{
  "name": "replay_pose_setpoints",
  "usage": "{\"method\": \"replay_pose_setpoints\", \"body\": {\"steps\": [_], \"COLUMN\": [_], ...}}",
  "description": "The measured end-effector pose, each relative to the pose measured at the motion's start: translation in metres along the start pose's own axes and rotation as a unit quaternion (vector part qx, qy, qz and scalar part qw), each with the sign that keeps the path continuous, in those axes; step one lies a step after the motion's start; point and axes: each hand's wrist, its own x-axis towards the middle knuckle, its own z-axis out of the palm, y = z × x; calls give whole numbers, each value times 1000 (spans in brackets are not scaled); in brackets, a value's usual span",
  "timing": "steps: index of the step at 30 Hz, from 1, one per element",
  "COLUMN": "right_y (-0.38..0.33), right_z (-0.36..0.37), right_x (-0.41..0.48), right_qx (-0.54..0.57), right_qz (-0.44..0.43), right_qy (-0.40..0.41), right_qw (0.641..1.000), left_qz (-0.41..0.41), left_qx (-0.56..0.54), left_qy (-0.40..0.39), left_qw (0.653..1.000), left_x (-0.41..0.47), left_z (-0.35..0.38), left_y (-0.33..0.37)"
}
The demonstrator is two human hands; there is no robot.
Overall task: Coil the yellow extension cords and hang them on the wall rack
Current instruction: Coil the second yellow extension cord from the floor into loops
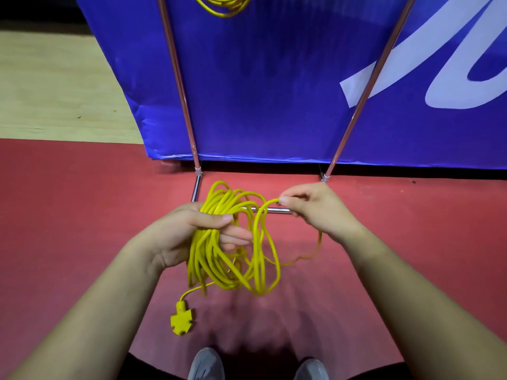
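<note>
Left hand: grasping bundled loops of yellow extension cord, centre frame. Right hand: pinching a loose strand. Socket end: dangling lower left. Second coil: hung at top edge, against blue banner.

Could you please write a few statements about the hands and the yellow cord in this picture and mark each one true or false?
1. The left hand grips a bundle of yellow cord loops. True.
2. The right hand pinches one strand of that cord. True.
3. The socket end is held in the right hand. False: no hand holds it; it sits below the bundle, seen against the red floor.
4. Only one cord is in view. False: a second coil shows at the top edge, against the blue banner.
5. Grey shoes show at the bottom edge. True.
</note>
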Motion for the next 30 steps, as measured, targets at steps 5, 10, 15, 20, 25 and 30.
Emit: {"method": "replay_pose_setpoints", "body": {"steps": [5,10,15,20,25,30], "right_y": [-38,-16,52,37,15,-23], "right_z": [19,5,-16,-8,-7,4], "right_x": [-8,-9,-7,2,4,-6], "right_qx": [-25,-42,-31,144,30,-32], "right_qz": [-78,12,83,65,-3,-52], "right_qy": [-51,-157,-135,-7,-11,-80], "right_qw": [995,987,987,987,999,995], "left_qz": [2,69,86,16,23,23], "left_qx": [-29,-80,-105,-21,-76,-39], "left_qy": [-16,-30,-32,-12,-33,-48], "left_qw": [999,994,990,1000,996,998], "left_x": [5,6,-1,-6,-3,1], "left_z": [13,3,-15,-19,-11,-4], "left_y": [-6,-1,9,6,5,-1]}}
